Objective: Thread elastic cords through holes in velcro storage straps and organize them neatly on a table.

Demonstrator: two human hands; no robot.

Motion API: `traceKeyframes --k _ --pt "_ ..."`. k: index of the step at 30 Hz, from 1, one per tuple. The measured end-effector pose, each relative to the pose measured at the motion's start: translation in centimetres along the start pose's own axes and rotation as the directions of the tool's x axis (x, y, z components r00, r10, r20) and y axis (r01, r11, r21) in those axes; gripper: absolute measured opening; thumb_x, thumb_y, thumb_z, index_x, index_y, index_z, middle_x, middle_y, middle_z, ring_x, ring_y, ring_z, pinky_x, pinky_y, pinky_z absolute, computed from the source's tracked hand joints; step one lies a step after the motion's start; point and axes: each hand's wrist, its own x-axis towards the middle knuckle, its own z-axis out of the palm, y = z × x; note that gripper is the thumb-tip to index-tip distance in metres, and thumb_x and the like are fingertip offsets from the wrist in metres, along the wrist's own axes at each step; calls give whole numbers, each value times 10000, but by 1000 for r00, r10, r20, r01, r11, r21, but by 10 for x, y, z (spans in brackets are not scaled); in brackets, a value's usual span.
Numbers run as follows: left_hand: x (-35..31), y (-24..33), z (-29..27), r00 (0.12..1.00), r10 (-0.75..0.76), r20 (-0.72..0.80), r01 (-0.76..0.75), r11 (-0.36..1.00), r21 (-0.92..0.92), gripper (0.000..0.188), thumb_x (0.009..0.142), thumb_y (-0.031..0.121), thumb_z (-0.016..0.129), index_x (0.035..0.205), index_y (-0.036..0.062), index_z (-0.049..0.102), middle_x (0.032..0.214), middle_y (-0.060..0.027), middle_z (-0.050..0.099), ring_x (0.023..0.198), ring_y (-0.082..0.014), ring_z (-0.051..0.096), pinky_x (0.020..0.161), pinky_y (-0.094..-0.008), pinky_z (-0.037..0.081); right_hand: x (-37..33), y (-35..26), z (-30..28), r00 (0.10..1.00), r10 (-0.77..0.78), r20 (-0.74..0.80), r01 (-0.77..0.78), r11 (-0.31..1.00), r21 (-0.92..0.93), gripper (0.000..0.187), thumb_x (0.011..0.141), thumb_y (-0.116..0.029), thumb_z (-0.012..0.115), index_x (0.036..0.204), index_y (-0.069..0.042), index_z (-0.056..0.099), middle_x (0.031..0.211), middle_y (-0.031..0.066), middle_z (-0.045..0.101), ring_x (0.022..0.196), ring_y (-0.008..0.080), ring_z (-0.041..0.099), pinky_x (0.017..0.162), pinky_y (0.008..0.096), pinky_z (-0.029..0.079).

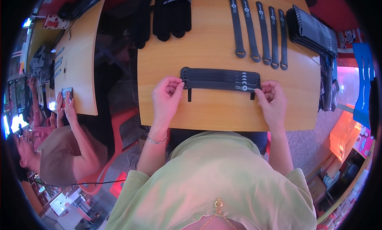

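Observation:
A row of dark grey straps [215, 75] with pale printing lies overlapped in front of me on the wooden table [223, 114]. Nearest me, one long strap [215, 85] stretches across between my hands. My left hand [168, 98] pinches its left end between thumb and curled fingers. At the right end, my right hand [273, 102] pinches it by the printed part, thumb in front. Two narrow black strips [190, 95] stick out from under the row toward me. What the curled fingers cover is hidden.
Several single straps [248, 31] with slotted ends lie spread at the far right. Beside them sits a thick stack of straps [312, 29]. Black strap bundles [171, 15] lie at the far left. Another person [71, 154] works at a table on the left.

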Motion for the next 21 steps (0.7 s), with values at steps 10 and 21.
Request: traceKeyframes --k 10,21 --pt "-1 1 0 1000 -6 -2 6 1000 7 65 823 -15 625 882 -14 598 683 -2 576 542 -29 503 488 -160 394 2 1 3 998 -49 -30 45 990 -133 158 811 -14 663 905 -16 536 729 24 563 566 49 507 508 189 409" --pt "-1 2 0 1000 -14 -3 14 1000 -3 62 824 -13 625 879 -16 596 684 -1 576 547 -26 507 490 -159 401 5 0 3 999 -22 -38 15 982 -190 156 796 -29 677 885 -18 549 691 30 576 532 60 511 500 198 411"
